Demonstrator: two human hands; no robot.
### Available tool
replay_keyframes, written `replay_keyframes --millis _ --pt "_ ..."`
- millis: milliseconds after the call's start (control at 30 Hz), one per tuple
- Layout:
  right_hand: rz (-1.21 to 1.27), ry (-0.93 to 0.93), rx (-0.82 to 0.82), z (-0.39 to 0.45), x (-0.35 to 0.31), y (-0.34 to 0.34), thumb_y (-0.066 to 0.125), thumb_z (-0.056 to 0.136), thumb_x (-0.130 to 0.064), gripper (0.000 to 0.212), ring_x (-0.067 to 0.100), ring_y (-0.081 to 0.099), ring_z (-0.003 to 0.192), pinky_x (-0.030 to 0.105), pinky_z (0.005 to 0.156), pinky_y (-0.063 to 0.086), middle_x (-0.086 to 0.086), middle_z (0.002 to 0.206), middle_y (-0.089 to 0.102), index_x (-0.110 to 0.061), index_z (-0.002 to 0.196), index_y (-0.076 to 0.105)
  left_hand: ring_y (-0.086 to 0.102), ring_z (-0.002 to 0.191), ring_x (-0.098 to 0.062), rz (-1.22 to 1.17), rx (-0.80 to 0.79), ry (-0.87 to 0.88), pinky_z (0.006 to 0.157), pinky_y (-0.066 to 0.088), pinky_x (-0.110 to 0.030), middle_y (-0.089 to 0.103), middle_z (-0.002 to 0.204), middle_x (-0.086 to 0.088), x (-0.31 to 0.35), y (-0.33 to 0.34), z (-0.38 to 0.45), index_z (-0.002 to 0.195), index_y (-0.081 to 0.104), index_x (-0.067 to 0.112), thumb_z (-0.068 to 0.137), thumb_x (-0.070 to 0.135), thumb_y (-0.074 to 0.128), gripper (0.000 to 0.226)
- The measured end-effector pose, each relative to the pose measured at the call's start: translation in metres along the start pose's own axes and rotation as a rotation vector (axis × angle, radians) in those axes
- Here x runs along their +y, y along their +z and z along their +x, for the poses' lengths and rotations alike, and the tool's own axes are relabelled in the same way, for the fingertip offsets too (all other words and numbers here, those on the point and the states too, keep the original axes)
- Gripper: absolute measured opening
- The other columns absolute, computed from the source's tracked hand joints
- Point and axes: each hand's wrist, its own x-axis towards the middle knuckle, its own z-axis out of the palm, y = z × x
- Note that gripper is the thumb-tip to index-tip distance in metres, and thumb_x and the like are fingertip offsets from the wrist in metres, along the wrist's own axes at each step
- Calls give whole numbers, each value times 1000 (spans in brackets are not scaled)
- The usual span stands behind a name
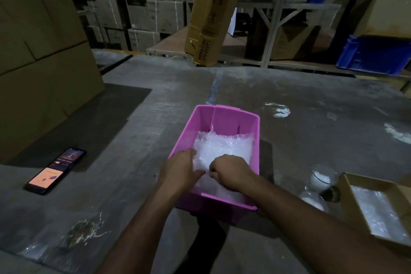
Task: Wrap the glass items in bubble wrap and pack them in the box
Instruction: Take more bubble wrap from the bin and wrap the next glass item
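A pink plastic bin point(224, 115) sits on the grey table in front of me, filled with clear bubble wrap point(224, 147). Both hands are inside the bin at its near end. My left hand point(181, 170) lies on the wrap with its fingertips pinching it. My right hand point(231, 172) has its fingers curled into the wrap right beside the left. To the right stand two glass items point(321, 179) stuffed with white filling, one upright and one point(313, 202) lower in front. An open cardboard box point(347, 187) lined with bubble wrap sits at the far right.
A phone point(55, 170) with its screen lit lies on the table at the left. Large cardboard cartons point(42, 62) stand at the far left. A tall carton point(213, 13) leans on shelving behind the table, and a blue crate point(375, 53) sits at the back right.
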Motion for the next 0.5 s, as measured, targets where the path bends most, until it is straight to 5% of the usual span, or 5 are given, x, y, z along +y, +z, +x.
replay_keyframes --millis 133,333,500 --pt "149 33 109 -12 8 -5 51 99 -23 24 23 63 82 41 72 55 3 87 70 -13 89 70 63 113 -22 -40 -12 0 95 50 -34 66 128 -2 4 -5 0 146 47 24 87 44 77 69" --pt "317 97 300 -30 8 -25 46 103 -28 31 23 64 86 43 77 54 6 95 72 -9 98 70 66 82 -6 -421 103 14 79 59 -38 69 91 10 15 -20 -2 124 63 31 85 37 80 44" --pt "696 107 457 -49 10 -44 57 100 -23 28 0 56 111 25 94 50 -15 122 62 -27 125 67 72 101 -21 -973 69 109 95 57 -51 77 104 0 35 -39 -9 110 74 24 97 19 67 15"
